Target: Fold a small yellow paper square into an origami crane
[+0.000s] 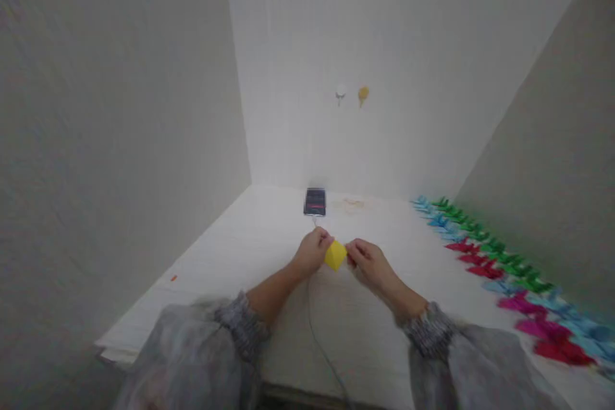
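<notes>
A small piece of folded yellow paper [336, 255], roughly diamond-shaped with a crease down its middle, is held up between my two hands above the white table. My left hand [313, 252] pinches its left corner between thumb and fingers. At the opposite corner, the fingertips of my right hand [368, 259] are closed on the paper. The curled fingers of both hands are partly hidden, and the paper's underside does not show.
A phone [315, 202] lies near the back wall, its cable [317, 339] running under my left hand to the front edge. Rows of folded paper birds [480, 256] line the right side. An orange scrap [173, 278] lies at left. Two hooks [363, 93] are on the wall.
</notes>
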{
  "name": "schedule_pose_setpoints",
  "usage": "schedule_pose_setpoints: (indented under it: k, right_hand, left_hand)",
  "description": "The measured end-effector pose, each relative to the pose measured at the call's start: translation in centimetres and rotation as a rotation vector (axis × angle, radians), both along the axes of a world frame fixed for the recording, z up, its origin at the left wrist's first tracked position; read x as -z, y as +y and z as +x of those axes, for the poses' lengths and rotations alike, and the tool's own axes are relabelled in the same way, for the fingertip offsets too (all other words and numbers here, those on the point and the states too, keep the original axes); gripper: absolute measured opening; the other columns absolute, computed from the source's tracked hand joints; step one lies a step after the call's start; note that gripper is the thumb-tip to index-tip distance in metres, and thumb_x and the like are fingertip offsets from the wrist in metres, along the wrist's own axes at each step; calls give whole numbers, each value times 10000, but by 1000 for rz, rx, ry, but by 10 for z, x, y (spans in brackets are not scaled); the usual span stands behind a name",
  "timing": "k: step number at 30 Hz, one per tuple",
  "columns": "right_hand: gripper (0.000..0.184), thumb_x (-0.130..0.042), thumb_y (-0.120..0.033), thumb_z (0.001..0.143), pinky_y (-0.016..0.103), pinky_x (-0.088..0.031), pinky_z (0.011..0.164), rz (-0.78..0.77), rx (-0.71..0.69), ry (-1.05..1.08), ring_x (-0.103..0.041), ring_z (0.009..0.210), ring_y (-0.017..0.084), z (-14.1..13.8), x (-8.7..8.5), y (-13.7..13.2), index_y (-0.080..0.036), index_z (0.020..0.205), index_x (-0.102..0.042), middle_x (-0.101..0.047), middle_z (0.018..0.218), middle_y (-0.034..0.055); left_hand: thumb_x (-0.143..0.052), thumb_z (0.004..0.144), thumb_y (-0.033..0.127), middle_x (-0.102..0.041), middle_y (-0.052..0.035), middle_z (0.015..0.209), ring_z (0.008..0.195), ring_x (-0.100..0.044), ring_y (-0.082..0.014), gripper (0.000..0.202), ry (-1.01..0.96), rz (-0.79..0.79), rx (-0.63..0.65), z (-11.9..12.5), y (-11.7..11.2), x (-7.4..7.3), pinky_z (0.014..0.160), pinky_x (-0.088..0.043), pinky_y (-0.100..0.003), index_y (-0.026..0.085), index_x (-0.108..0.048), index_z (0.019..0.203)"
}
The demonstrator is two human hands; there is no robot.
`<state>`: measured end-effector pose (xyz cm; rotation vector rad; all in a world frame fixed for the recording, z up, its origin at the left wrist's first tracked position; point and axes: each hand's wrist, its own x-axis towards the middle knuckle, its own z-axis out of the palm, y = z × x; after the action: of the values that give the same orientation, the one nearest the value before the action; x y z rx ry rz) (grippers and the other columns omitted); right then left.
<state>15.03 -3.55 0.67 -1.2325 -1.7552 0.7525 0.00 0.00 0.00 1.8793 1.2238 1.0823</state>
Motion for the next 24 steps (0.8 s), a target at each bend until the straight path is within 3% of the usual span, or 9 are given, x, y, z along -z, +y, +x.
schedule_pose_setpoints:
  k: [4,8,11,16,20,24]
  right_hand:
    - [291,-413,-364,755,208,-322,442,-15,78,87,-411,444,95,7,-1,2,-173,542,-468,-447,471,-27]
    - [284,-417,-399,748,222,-386,511,-61,0,217,-482,512,108,1,1,3,-165,633,-531,-533,577,4]
    - [231,-487,-389,712,214,-380,491,-101,-50,247,-484,502,105,-5,8,4,-167,713,-547,-531,565,-12]
    - [176,-538,-329,675,205,-342,435,-112,-13,316,-447,436,90,-5,16,8,-168,606,-533,-496,485,-31]
    - [146,-567,-308,643,207,-339,424,-128,-2,372,-443,415,88,-3,11,6,-172,594,-548,-499,464,-35]
    - [143,-580,-306,629,211,-343,422,-119,25,337,-442,409,88,-4,2,2,-166,602,-564,-507,456,-35]
  left_hand:
    - [-345,766,293,-464,8,644,610,-437,-108,156,-12,21,-113,-9,8,0,559,-326,-223,166,-424,720]
    - [-366,761,295,-468,6,635,601,-440,-110,144,14,33,-83,-7,2,-1,549,-323,-226,168,-425,727]
    - [-388,756,319,-466,16,610,574,-441,-102,157,-8,31,18,-2,-4,1,533,-324,-221,170,-436,743]
    - [-531,669,330,-501,20,654,600,-492,-92,231,-257,-95,220,2,-7,5,555,-375,-217,165,-425,789]
    - [-654,546,257,-535,31,642,596,-557,-120,438,-435,-299,401,2,-9,1,563,-428,-254,173,-363,862]
    - [-681,503,203,-572,11,628,560,-579,-143,510,-435,-387,431,1,-13,-1,529,-453,-281,170,-339,880]
